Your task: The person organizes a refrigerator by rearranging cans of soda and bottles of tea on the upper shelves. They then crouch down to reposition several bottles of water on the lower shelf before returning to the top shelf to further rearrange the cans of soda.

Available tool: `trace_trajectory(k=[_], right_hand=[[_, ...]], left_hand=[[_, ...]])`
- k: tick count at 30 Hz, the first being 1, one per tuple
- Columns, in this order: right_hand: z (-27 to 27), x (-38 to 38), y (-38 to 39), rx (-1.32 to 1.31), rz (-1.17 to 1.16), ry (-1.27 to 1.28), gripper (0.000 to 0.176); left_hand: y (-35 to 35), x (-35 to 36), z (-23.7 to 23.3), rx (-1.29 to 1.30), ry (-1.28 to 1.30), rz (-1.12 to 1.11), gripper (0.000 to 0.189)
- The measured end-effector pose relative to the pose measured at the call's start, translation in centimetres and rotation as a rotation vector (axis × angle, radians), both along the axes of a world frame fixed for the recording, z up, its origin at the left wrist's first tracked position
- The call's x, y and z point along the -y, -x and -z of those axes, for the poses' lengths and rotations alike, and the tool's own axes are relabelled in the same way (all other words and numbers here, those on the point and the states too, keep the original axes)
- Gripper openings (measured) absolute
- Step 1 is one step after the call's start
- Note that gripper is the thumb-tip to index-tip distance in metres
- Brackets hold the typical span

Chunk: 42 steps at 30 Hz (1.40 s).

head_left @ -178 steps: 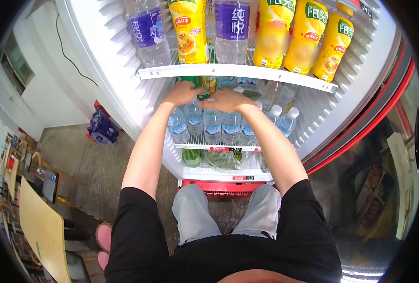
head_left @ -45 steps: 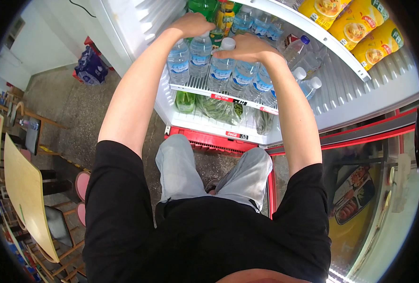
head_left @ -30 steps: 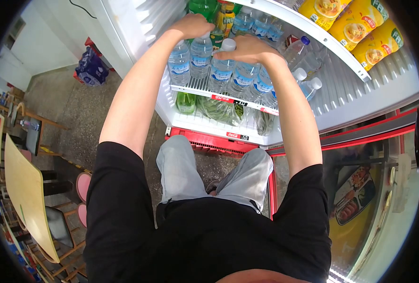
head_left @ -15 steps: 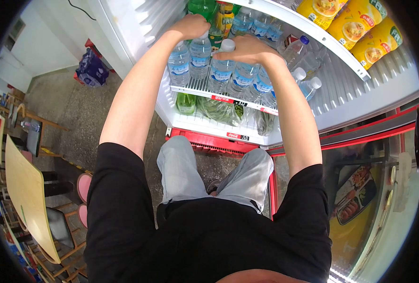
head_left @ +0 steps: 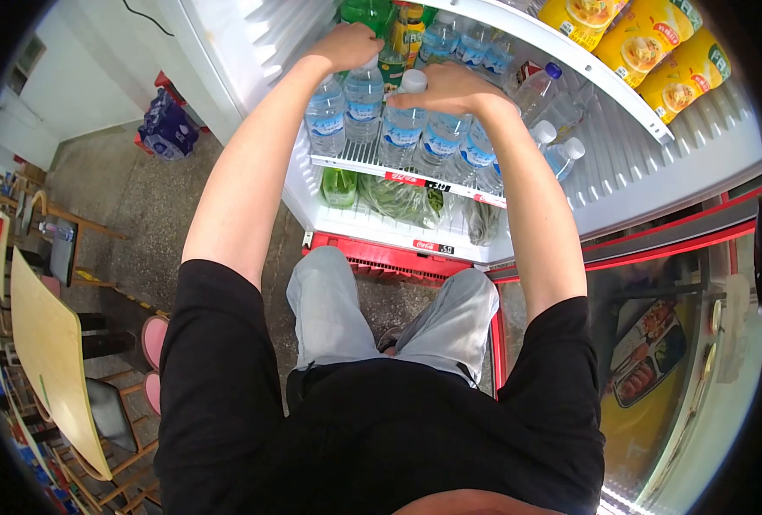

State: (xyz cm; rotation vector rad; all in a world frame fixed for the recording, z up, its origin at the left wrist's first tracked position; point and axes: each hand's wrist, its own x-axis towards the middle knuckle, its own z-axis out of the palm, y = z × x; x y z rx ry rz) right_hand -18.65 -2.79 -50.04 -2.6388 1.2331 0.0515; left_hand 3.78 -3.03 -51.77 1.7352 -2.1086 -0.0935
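Note:
Rows of clear water bottles with blue labels stand on the fridge's wire shelf. My left hand [head_left: 351, 46] is curled over the top of a water bottle [head_left: 364, 101] on the left, its fingertips partly hidden. Another water bottle [head_left: 325, 116] stands beside it, under my wrist. My right hand [head_left: 451, 87] is around the upper part of a water bottle [head_left: 443, 137]; its thumb reaches across the neck of the white-capped water bottle [head_left: 400, 129] beside it. Its other fingers are hidden behind. Green bottles [head_left: 367, 12] and a yellow-labelled drink [head_left: 412, 36] stand farther back.
Yellow packs [head_left: 643, 51] fill the shelf above. Bagged greens [head_left: 398, 197] and a green bottle [head_left: 340, 187] sit on the bottom shelf. The open fridge door [head_left: 655, 343] is at right. Tables [head_left: 50, 343] and stools stand at left, with a purple pack [head_left: 168, 124] on the floor.
My left hand has shifted very slightly up. My right hand and the bottles look almost the same.

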Motion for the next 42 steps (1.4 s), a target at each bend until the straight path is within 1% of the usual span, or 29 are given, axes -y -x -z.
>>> trace_trajectory(k=[2, 5, 8, 11, 14, 17, 20, 23, 26, 29, 32, 35, 38, 41, 42], right_hand=[[0.3, 0.4, 0.0, -0.012, -0.012, -0.001, 0.090], [-0.3, -0.5, 0.1, 0.023, -0.020, 0.039, 0.085], [-0.4, -0.4, -0.1, -0.049, 0.002, 0.034, 0.088], [0.1, 0.1, -0.2, -0.062, 0.019, 0.037, 0.087], [-0.5, -0.4, -0.1, -0.040, -0.016, 0.009, 0.087], [0.0, 0.0, 0.1, 0.007, -0.025, 0.003, 0.088], [0.6, 0.9, 0.1, -0.014, -0.055, 0.020, 0.085], [-0.1, 0.0, 0.2, 0.018, -0.058, 0.003, 0.081], [0.1, 0.6, 0.0, 0.015, -0.065, -0.013, 0.077], [0.0, 0.4, 0.1, 0.055, -0.115, -0.035, 0.073], [-0.3, 0.3, 0.1, 0.051, -0.113, -0.095, 0.072], [0.1, 0.7, 0.0, 0.018, -0.106, -0.075, 0.072], [0.6, 1.0, 0.0, 0.011, -0.068, -0.054, 0.073], [-0.4, 0.2, -0.1, -0.005, -0.093, -0.079, 0.074], [-0.3, 0.3, 0.0, 0.012, -0.118, -0.052, 0.074]], left_hand=[[0.0, 0.0, 0.1, 0.015, 0.020, 0.031, 0.041], [-0.3, 0.5, 0.6, 0.006, 0.034, 0.035, 0.042], [0.1, 0.4, 0.5, -0.066, -0.011, 0.000, 0.043], [0.0, 0.3, 0.1, -0.055, -0.039, 0.023, 0.044], [-1.2, 1.4, 1.3, -0.144, -0.071, 0.070, 0.043], [-1.2, 1.0, 1.1, -0.132, -0.014, 0.119, 0.042], [-0.5, -0.2, 0.3, -0.176, -0.093, 0.115, 0.037], [-1.5, 0.7, 1.4, -0.194, 0.049, 0.184, 0.031], [-1.4, 0.4, 0.5, -0.157, 0.018, 0.145, 0.028], [-2.4, 1.5, 1.8, -0.151, 0.087, 0.096, 0.031], [-1.0, -0.8, -0.5, -0.271, -0.129, 0.002, 0.037], [-1.1, 0.1, 0.3, -0.151, 0.011, -0.051, 0.029], [-0.4, -0.7, -0.6, -0.040, 0.048, -0.065, 0.033], [-0.6, -1.2, -0.8, -0.096, -0.025, 0.092, 0.039], [-0.8, -0.8, -0.5, -0.085, -0.028, 0.124, 0.040]])
